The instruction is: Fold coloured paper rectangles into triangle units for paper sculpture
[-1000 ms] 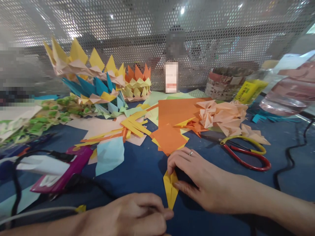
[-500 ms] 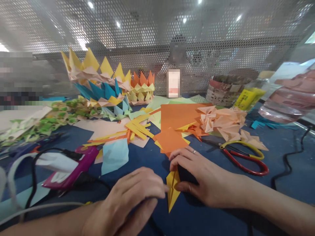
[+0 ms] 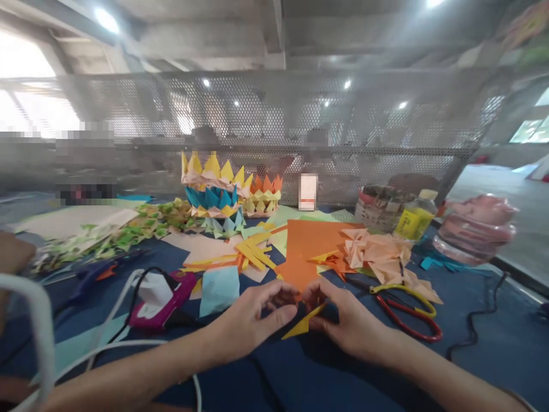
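Both my hands meet over the blue table (image 3: 266, 372), just in front of an orange sheet (image 3: 311, 252). My left hand (image 3: 253, 317) and my right hand (image 3: 343, 320) are closed in pinches on a small folded yellow paper piece (image 3: 302, 326), which is lifted a little off the table with its point aimed left and down. The fingertips of the two hands almost touch above the piece.
Red and yellow scissors (image 3: 407, 309) lie right of my hands. A pink glue gun (image 3: 163, 292) with cables lies left. Folded paper crowns (image 3: 214, 194), peach folded pieces (image 3: 377, 254), yellow strips, a yellow bottle (image 3: 414, 217) and a perforated metal screen stand behind.
My view has tilted upward. Both hands rose off the table with the yellow piece; the left hand came forward from the near edge to grip it with the right.
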The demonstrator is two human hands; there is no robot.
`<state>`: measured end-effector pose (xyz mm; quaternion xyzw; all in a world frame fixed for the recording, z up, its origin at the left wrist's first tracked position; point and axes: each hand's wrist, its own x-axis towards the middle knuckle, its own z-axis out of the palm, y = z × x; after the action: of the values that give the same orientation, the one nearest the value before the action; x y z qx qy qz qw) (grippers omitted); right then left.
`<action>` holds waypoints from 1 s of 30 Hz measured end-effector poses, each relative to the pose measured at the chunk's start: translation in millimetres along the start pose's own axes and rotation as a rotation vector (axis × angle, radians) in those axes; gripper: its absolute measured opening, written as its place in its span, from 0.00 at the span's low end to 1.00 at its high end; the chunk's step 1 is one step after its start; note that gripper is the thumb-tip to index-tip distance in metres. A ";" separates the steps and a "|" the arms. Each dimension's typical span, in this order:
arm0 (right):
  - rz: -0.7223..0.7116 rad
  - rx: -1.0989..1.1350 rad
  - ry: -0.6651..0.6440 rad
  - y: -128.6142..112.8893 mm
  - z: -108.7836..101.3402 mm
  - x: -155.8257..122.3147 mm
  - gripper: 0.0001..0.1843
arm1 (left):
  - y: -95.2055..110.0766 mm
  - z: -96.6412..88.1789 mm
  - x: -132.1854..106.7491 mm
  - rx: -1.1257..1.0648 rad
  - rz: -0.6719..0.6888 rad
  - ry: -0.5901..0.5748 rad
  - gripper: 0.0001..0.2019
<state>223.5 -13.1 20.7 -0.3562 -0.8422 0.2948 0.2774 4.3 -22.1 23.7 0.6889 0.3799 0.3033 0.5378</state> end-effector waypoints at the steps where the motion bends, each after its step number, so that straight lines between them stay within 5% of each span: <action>1: -0.020 -0.014 0.034 -1.7 -0.8 1.0 0.10 | 1.9 -0.4 4.7 -0.052 -0.048 -0.038 0.19; 5: -0.126 -0.082 0.149 -7.2 -4.6 5.4 0.07 | 4.8 -4.5 19.6 -0.235 -0.249 -0.249 0.33; 8: -0.216 -0.120 0.176 -9.2 -6.5 9.8 0.10 | 6.9 -9.6 23.1 -0.329 -0.312 -0.341 0.30; 10: -0.233 -0.126 0.206 -8.7 -7.0 13.5 0.13 | 8.0 -11.4 22.9 -0.380 -0.278 -0.297 0.26; 14: -0.120 -0.085 0.343 -2.5 -4.7 23.2 0.22 | 3.2 -9.3 24.8 -0.443 -0.129 -0.021 0.23; 18: 0.027 0.037 0.352 2.9 0.5 32.0 0.19 | -9.1 -7.7 31.0 -0.423 -0.055 0.156 0.22; 23: 0.098 0.154 0.276 -5.5 5.1 30.8 0.12 | -18.9 -6.9 33.3 -0.382 -0.045 0.177 0.21; 30: 0.158 0.235 0.219 -7.8 11.6 30.4 0.18 | -26.8 -0.9 32.2 -0.320 -0.052 0.106 0.19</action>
<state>194.2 2.2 26.1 -0.4165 -0.7361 0.3714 0.3831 15.2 9.3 -1.8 0.5676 0.3724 0.3815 0.6274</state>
